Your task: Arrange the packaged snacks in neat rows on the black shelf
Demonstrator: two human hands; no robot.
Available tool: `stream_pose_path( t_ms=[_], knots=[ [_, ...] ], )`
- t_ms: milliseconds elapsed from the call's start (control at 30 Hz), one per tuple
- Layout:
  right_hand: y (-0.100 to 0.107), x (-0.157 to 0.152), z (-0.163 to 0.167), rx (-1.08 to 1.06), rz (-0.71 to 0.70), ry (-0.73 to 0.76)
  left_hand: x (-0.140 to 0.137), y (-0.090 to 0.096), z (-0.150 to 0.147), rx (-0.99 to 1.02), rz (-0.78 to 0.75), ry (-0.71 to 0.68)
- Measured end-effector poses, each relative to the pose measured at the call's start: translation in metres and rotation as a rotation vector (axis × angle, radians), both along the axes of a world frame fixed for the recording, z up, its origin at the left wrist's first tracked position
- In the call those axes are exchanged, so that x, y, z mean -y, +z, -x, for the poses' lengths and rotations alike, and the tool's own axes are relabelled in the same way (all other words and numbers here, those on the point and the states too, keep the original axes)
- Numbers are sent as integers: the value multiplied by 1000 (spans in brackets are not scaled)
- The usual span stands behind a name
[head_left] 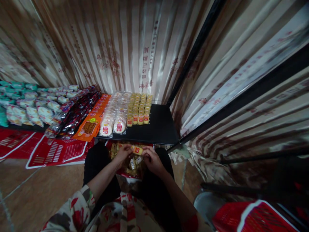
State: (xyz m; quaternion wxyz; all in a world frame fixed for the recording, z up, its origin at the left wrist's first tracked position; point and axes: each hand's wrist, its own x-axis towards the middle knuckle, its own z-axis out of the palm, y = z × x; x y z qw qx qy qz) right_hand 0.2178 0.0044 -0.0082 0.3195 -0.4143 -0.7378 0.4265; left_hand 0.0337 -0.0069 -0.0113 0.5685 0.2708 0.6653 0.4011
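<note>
Between my two hands is a small yellow wrapped snack cake (136,150) with a red label facing up. My left hand (124,152) pinches its left end, and my right hand (150,157) grips the right end. Below them, between my knees, a red basket (130,176) holds many similar wrapped cakes (132,163). Just beyond, on the black shelf (162,124), rows of yellow wrapped cakes (140,111) stand lined up beside two rows of round white packaged cakes (112,117).
Left along the shelf lie an orange snack packet (92,119), dark red packets (77,111) and white and green packets (36,103). Red baskets (56,149) sit below. Black shelf posts (193,54) and a patterned curtain (135,42) stand behind and right; another red basket (263,216) is lower right.
</note>
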Motion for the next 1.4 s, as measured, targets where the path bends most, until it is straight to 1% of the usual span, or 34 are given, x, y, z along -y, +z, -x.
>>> stream_pose_path(
  t_ms=[100,200,300,333,400,500,567,700,767,833,967,1067,1167,1267,1400],
  knots=[
    [-1,2,-1,-98,40,-32,-8,14,-2,-88,-113,-83],
    [-7,0,2,-174,104,-164,-17,25,-7,-155,-194,-143],
    [-7,-6,4,-170,175,-259,-25,35,-15,-310,-290,-234],
    [-6,-8,4,-146,169,-273,-28,37,-17,-371,-323,-273],
    [0,-13,3,-87,112,-295,-33,42,-22,-477,-389,-339],
    [6,-23,-1,-33,37,-350,-41,46,-28,-578,-473,-391],
    [6,-30,-2,-26,46,-374,-48,49,-32,-627,-507,-430],
    [-1,-46,1,-66,106,-370,-63,56,-38,-722,-550,-494],
    [-3,-54,3,-82,100,-376,-70,59,-41,-728,-565,-479],
    [-4,-63,6,-88,83,-405,-75,59,-43,-707,-583,-427],
    [-3,-83,9,-123,53,-486,-77,55,-48,-688,-619,-318],
    [-3,-97,10,-170,59,-504,-78,50,-53,-675,-625,-316],
    [-2,-111,8,-203,60,-518,-86,49,-60,-647,-621,-335],
    [2,-131,2,-216,34,-551,-108,55,-72,-639,-616,-328],
    [12,-172,-10,-155,-31,-618,-156,67,-91,-630,-636,-336]
  ],
)
